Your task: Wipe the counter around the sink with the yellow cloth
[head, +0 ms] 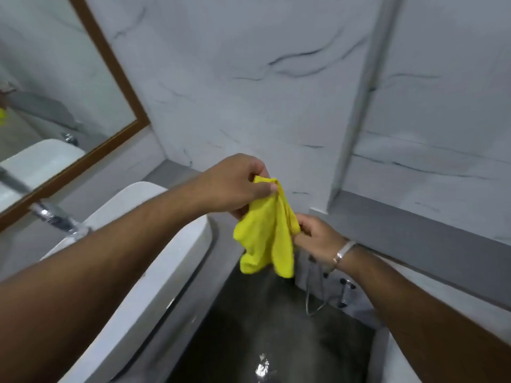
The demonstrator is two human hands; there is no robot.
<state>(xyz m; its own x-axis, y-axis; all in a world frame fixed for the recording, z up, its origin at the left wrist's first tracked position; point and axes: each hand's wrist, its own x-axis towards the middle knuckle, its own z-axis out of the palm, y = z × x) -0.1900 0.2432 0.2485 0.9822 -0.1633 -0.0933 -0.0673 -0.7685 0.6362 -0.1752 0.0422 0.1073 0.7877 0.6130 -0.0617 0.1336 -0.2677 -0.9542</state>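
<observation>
The yellow cloth (pixel 265 230) hangs bunched in the air in the middle of the view, to the right of the white sink (pixel 166 244). My left hand (pixel 235 183) pinches its top edge from above. My right hand (pixel 318 236), with a metal bracelet at the wrist, grips the cloth's right side lower down. The grey counter (pixel 177 172) runs behind the sink along the wall. The cloth is well above the counter and touches nothing but my hands.
A chrome tap (pixel 58 219) stands left of the sink under a wood-framed mirror (pixel 69 92). Marble walls meet in a corner behind. Below the cloth is dark wet floor (pixel 262 341), with a hose and wall fittings (pixel 326 291) at right.
</observation>
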